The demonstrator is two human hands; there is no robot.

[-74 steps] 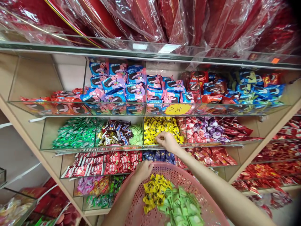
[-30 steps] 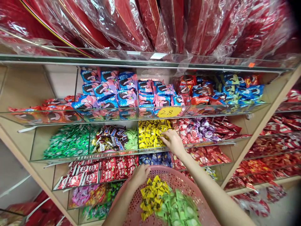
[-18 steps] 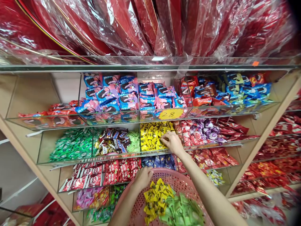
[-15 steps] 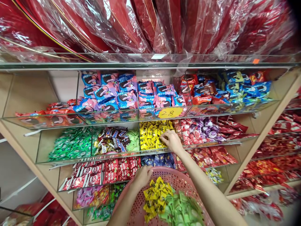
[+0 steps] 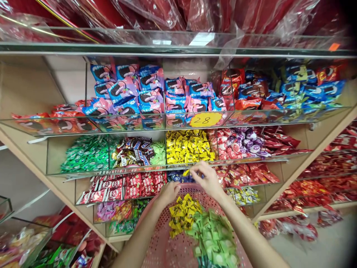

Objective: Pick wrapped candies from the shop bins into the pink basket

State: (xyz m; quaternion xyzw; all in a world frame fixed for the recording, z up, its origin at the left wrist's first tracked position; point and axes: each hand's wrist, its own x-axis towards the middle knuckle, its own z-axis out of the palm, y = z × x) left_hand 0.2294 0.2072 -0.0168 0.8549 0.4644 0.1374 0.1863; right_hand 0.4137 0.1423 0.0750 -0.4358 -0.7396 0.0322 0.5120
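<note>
My left hand is closed on the far left rim of a pink perforated plastic basket. Inside the basket, a heap of yellow-wrapped candies lies beside a larger heap of pale green packets. Above the basket's far rim is my right hand, its fingers pinched on a small yellow-wrapped candy. Just beyond that hand, a glass-fronted shelf compartment holds a pile of the same yellow candies.
Green candies and chocolate bars fill compartments to the left; red and purple sweets are on the right. Blue and pink cookie packs stand on the shelf above, behind a yellow "28" label. Glass shelf edges project toward me.
My right hand has drawn back from the yellow candy pile, down toward the basket, with a yellow candy at its fingertips. My left hand keeps hold of the rim. The view has tilted downward.
</note>
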